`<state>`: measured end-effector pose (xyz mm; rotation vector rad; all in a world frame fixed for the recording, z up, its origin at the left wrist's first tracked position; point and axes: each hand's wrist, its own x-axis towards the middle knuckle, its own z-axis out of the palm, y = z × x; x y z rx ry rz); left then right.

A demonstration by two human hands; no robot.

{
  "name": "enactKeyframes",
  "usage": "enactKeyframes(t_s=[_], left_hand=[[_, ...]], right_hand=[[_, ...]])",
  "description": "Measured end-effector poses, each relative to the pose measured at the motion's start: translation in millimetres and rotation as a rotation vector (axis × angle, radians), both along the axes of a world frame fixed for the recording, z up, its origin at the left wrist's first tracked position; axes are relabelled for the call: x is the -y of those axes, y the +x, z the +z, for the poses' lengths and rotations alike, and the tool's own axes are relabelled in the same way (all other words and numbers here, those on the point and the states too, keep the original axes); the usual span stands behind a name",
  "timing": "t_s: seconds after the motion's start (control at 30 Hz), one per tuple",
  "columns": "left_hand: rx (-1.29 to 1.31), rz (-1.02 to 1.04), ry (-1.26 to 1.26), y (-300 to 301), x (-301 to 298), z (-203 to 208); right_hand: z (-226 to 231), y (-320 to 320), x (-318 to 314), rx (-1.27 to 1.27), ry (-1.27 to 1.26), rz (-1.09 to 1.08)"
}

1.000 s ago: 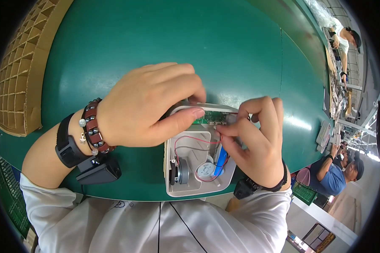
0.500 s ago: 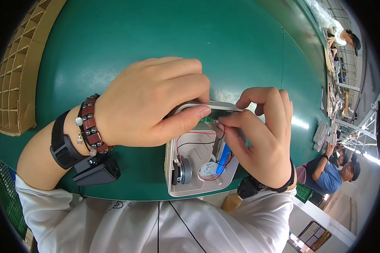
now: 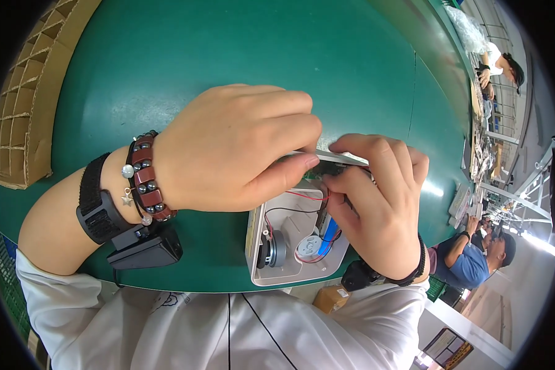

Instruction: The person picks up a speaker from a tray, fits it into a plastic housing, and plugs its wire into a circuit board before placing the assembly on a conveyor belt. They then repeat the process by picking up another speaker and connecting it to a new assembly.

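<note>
Set the view centre as the dial's middle: the open light-grey housing (image 3: 302, 275) rests on the green counter (image 3: 228, 43) toward 5 o'clock, its panel (image 3: 342, 158) raised along the 12 o'clock side. Left hand (image 3: 246, 148): clamped on the panel — thumb on the inner face, fingers behind. Right hand (image 3: 382, 191): thumb and forefinger beside the green circuit board (image 3: 314, 171), another finger reaching over the panel edge; whether the fingertips meet on anything cannot be told. Within the housing, a round grey-and-black part (image 3: 275, 248) sits at 9 o'clock, a silver disc (image 3: 308, 246) at 4 and a blue cylinder (image 3: 328, 239) at 3 — a partitioned cardboard box (image 3: 40, 105) stands at 10 o'clock of the view
</note>
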<state>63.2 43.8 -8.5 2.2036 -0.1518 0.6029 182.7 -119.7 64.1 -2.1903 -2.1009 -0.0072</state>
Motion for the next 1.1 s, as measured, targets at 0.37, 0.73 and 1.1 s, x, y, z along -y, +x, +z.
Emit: enactKeyframes(t_s=[0.37, 0.73, 1.1], left_hand=[[-0.017, 0.100, 0.092, -4, 7, 2], [-0.037, 0.101, 0.116, -5, 5, 11], [-0.015, 0.023, -0.228, -1, -10, 3]], right_hand=[[3, 8, 10, -0.080, -0.113, 0.086], [-1, 13, 21, -0.182, -0.107, 0.044], [-49, -63, 59, -0.022, 0.124, -0.080]])
